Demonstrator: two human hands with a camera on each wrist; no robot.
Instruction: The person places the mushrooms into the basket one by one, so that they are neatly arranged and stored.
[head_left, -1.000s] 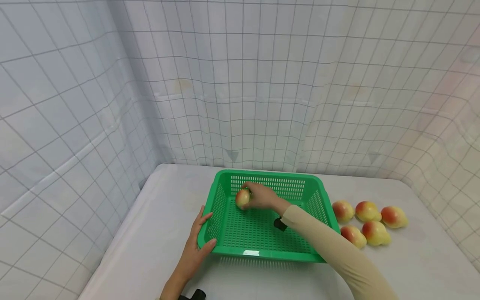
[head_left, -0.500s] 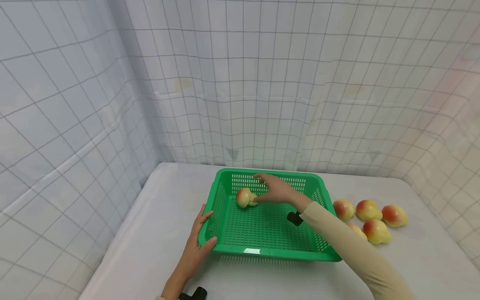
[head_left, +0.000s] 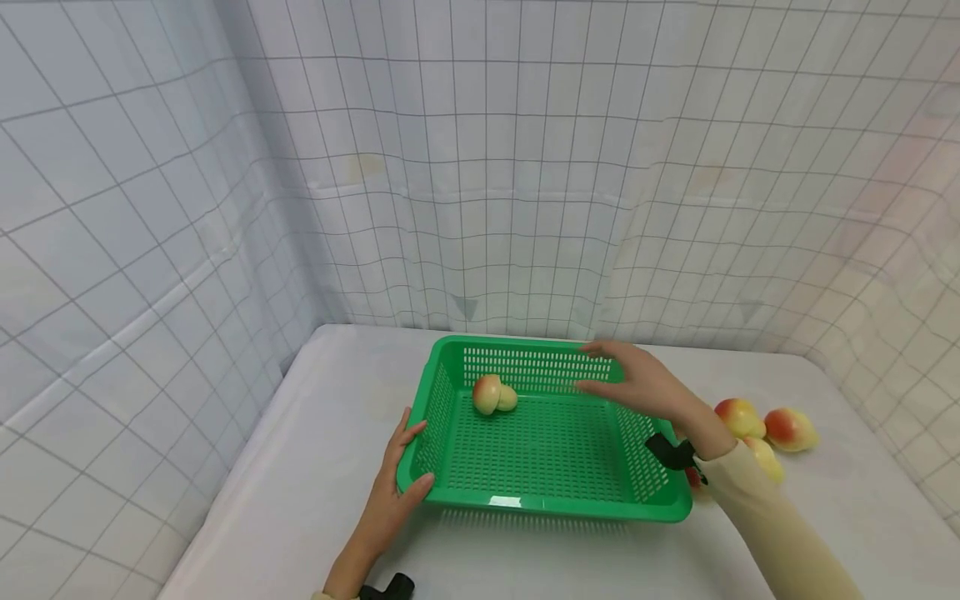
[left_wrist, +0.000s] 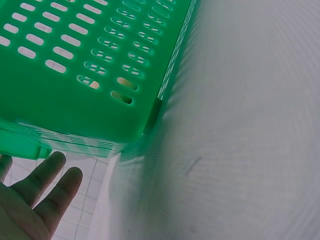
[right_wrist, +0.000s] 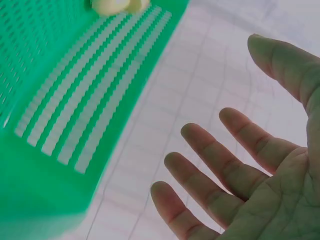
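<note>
A green slotted plastic basket stands on the white-covered table. My left hand is at its front left corner, thumb on the rim and straight fingers along the outside of the left wall. In the left wrist view, fingers extend beside the basket wall. My right hand, holding nothing, hangs over the basket's right end with thumb and fingers spread apart. Inside, near the back left, lies a red-and-yellow peach-like fruit, with a paler yellow rounded piece against its right side.
More red-and-yellow fruits lie on the table right of the basket, including one farthest right and another beside it. My right forearm covers part of this group. Grid-patterned white curtains enclose the table at the back and sides.
My right hand has let go of the fruit at the basket's back left, risen, and moved right to the basket's right end. My left hand has stayed at the corner.
</note>
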